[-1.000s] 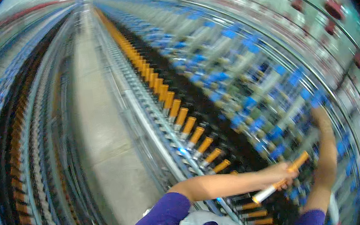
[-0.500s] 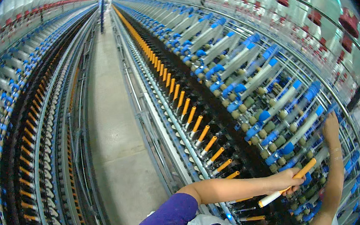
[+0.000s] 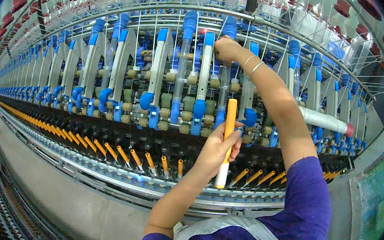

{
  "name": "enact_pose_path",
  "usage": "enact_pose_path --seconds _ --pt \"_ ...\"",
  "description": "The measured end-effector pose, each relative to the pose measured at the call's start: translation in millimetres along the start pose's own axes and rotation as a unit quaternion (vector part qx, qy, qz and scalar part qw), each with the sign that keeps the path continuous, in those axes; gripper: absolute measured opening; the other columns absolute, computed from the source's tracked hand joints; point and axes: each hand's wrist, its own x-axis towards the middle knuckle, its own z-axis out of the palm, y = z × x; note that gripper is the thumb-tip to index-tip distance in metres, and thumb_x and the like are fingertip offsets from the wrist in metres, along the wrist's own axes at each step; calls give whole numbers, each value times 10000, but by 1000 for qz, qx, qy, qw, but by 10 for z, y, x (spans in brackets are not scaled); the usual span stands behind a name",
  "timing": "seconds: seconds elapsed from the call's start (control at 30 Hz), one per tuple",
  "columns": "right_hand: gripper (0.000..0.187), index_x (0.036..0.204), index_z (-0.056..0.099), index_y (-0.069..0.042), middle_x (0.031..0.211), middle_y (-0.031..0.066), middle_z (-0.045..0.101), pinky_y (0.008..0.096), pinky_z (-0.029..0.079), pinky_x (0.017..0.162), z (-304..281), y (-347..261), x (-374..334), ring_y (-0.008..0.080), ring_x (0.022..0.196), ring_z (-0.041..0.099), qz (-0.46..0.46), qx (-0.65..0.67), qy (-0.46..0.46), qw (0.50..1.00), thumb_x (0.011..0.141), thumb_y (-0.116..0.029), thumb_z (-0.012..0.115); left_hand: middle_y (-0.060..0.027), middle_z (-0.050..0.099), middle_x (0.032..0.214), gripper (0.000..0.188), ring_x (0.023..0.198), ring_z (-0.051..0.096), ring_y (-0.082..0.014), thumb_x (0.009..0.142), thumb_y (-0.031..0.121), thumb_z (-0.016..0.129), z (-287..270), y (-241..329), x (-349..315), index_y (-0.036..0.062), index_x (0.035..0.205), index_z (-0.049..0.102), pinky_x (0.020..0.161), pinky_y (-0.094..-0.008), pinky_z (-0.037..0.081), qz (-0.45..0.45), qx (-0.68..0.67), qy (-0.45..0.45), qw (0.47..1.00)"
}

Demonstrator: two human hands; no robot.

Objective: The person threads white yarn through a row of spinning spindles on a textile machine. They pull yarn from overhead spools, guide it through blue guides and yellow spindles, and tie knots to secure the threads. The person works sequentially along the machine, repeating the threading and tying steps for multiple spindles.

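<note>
My left hand [image 3: 220, 149] is closed round an orange spinning bobbin [image 3: 231, 115], held slanting upright in front of the machine. White yarn covers the bobbin's lower end. Farther up, my right hand [image 3: 228, 49] has its fingers closed just below the blue collar [image 3: 229, 26] of a clear tube. Whatever those fingers pinch is hidden. Beside that hand stands a grey drafting arm [image 3: 204, 66] with a blue cap. Below both hands, orange bobbins [image 3: 149, 160] stand in a row on spindles; my left forearm and hand cover part of it.
A white yarn package [image 3: 325, 121] with a red end lies behind my right forearm. Metal rails [image 3: 151, 8] and hanging red-ended holders [image 3: 342, 8] run above. A grey floor aisle [image 3: 94, 221] stretches along the left, with another machine row [image 3: 4, 222] across it.
My view has swung round to face the machine more squarely. The bobbin in my left hand now stands steeper. My right hand stays raised among the blue-topped parts.
</note>
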Motion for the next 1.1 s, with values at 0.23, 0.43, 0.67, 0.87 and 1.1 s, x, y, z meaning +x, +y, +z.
enact_pose_path --seconds 0.23,0.43,0.67,0.87,1.1 --pt "210 824 686 17 886 236 670 463 457 879 -137 -113 31 385 880 644 32 0 -73 997 702 -135 608 -10 504 705 252 524 471 -75 954 171 538 -40 232 -91 25 1154 493 436 -203 360 22 61 31 997" --pt "135 731 679 -8 741 190 646 456 514 724 -695 -497 -460 349 741 633 -36 -88 98 991 682 -125 633 18 507 697 279 521 471 -46 958 154 549 -549 518 -727 76 1219 486 450 -185 364 20 168 -17 986" --pt "198 818 713 3 992 168 682 404 504 835 -496 -732 426 322 898 637 -64 -141 -22 988 672 -88 614 -19 498 710 300 507 447 -78 968 188 525 -663 505 -603 62 1233 465 430 -198 341 -17 -41 -26 999" --pt "236 811 712 3 871 195 691 415 523 714 -136 -473 1032 338 812 668 42 -114 -251 960 735 -196 612 -9 515 723 323 528 474 -71 950 228 543 -715 444 -288 70 1223 473 424 -198 346 -16 -53 -24 998" --pt "228 806 706 -9 846 197 682 426 534 682 -272 -611 902 342 754 671 39 -133 -200 970 715 -218 685 1 509 720 281 528 470 -60 964 187 528 -723 438 -495 63 1209 463 431 -197 348 17 49 8 999"
